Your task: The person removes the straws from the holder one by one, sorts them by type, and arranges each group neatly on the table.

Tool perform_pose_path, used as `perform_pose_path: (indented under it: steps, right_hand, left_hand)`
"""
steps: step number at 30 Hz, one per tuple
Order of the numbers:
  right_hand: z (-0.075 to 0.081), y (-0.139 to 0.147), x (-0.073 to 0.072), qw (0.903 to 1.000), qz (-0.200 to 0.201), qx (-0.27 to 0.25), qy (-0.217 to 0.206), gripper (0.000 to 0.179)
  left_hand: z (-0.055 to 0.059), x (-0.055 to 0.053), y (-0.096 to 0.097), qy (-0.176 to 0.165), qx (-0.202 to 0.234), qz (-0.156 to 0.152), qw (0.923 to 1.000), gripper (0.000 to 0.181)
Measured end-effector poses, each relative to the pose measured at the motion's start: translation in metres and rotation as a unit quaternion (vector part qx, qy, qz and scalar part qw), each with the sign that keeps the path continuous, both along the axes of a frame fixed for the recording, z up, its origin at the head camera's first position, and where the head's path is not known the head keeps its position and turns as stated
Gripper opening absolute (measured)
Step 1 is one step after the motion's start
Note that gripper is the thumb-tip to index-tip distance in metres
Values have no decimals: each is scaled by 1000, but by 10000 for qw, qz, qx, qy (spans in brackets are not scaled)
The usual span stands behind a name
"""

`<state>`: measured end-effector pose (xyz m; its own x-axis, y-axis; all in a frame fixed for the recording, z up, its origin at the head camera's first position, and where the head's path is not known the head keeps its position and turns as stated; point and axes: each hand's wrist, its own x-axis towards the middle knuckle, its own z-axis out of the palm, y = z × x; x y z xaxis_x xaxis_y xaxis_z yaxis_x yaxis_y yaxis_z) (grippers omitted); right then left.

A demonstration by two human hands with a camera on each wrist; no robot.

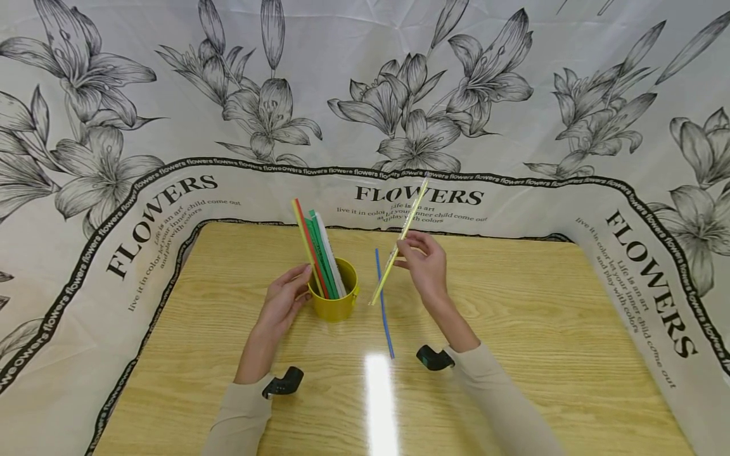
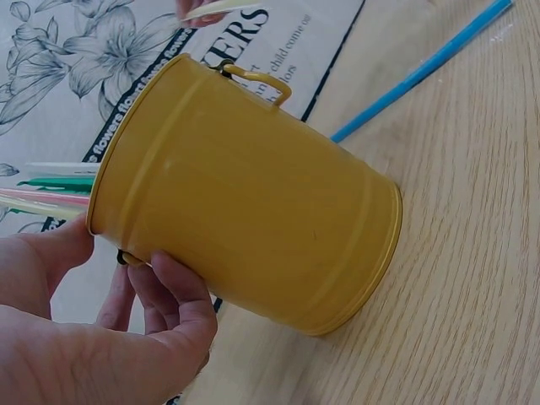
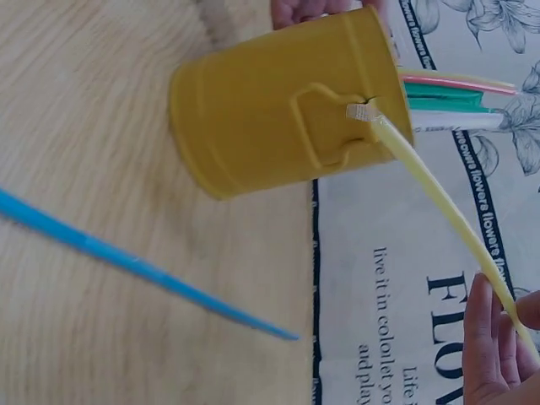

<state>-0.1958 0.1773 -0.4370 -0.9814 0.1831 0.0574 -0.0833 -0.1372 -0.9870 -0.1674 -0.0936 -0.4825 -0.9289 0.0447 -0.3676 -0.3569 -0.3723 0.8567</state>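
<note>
By the look of it, your work was partly done: a second yellow straw [image 1: 301, 229], a red straw [image 1: 311, 249], green straws [image 1: 322, 253] and a white straw [image 1: 329, 247] stood leaning in the yellow bucket [image 1: 333, 310]. Two straws remained outside it. Your right hand [image 1: 424, 263] pinched a yellow straw [image 1: 409, 220], its lower end to the right of the bucket; your left hand [image 1: 282, 301] gripped the bucket at its rim and side handle [image 2: 135, 258]. The blue straw [image 1: 384, 316] lay loose on the surface [image 1: 513, 304], partly beneath the held one. A printed cloth [image 1: 285, 196] rose behind. Nothing plainly blocked the bucket's mouth, though the leaning straws crowded its left side.
</note>
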Motion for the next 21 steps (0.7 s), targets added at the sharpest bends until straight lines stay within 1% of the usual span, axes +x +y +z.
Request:
perform_pose_path:
  steps: [8, 16, 21]
  right_hand:
    - [-20, 13, 8, 9994, 9, 316, -127, 26]
    - [-35, 25, 15, 9958, 84, 845, -350, 30]
    - [-49, 32, 19, 9931, 188, 1038, -515, 30]
  left_hand:
    - [0, 0, 0, -14, -33, 21, 10000, 42]
    - [1, 0, 0, -5, -29, -7, 10000, 43]
    - [1, 0, 0, 2, -19, -1, 10000, 42]
